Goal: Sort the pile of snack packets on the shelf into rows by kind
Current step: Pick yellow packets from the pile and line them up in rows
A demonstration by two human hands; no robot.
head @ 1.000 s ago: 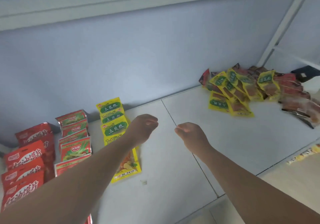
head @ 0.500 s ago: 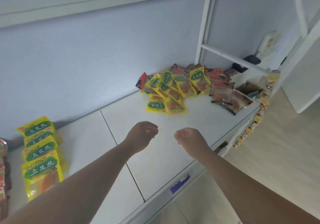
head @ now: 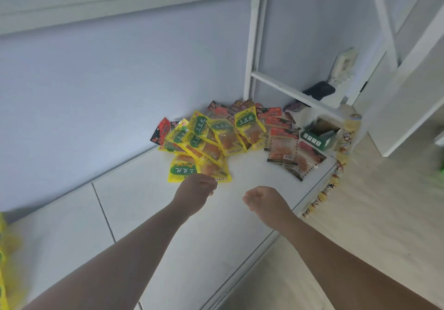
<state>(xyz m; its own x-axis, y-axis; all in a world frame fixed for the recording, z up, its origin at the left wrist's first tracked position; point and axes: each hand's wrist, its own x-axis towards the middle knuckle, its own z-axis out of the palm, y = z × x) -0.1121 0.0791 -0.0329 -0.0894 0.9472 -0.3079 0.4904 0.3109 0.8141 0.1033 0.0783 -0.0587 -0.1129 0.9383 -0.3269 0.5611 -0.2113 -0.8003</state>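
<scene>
A pile of snack packets (head: pixel 216 139) lies at the far right end of the white shelf (head: pixel 144 213), against the wall. Yellow packets with green labels (head: pixel 182 170) make up its left and front. Red-topped clear packets (head: pixel 283 144) lie on its right, and dark red ones sit at the back. My left hand (head: pixel 197 187) hovers just in front of the nearest yellow packet, fingers loosely curled, holding nothing. My right hand (head: pixel 262 199) hangs beside it over bare shelf, also loosely curled and empty. A sorted yellow row (head: pixel 3 249) shows blurred at the left edge.
A white upright post (head: pixel 254 45) and crossbar stand behind the pile. A green open box (head: pixel 319 137) and a dark object (head: pixel 319 90) sit beyond the shelf's right end. A strip of small packets (head: pixel 336 173) hangs down the shelf's right corner. Wooden floor lies to the right.
The view has swung right, away from the sorted red, green and yellow rows. Both hands have travelled along the shelf to the pile, empty throughout.
</scene>
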